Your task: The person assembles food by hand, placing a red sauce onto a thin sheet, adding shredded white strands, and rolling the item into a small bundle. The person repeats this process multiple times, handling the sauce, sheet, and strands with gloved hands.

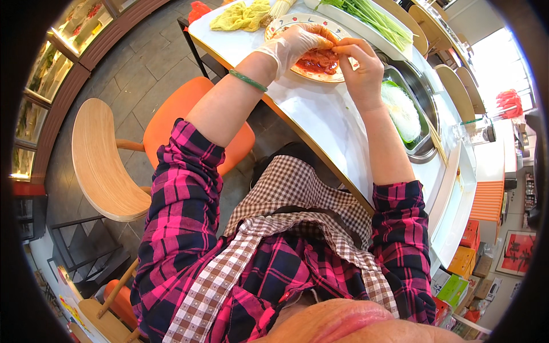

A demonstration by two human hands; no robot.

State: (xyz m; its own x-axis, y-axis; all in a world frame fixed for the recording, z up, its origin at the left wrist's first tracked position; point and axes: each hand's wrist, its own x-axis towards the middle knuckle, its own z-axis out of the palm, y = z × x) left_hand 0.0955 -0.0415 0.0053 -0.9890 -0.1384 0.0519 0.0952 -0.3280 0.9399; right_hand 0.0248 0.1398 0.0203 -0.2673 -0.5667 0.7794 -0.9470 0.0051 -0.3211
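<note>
My left hand (298, 43) wears a thin clear glove, stained red at the fingers, and reaches over a patterned oval plate (300, 19) of red, wet, sauced food (319, 62). Its fingertips meet those of my bare right hand (360, 60) at the plate's right side. Whether something small is pinched between them cannot be made out. Right of my right forearm, a metal tray (422, 139) holds white thin strands (402, 111) on a green liner. Thin wooden skewers (438, 148) lie along the tray's right side.
Behind the plate are a yellow cloth (240, 16), a bundle of sticks (279, 7) and a white tray (343, 15) of green stalks (386, 25). A long white tray (450, 201) is at the right. An orange chair (171, 115) stands left of the white table (321, 113).
</note>
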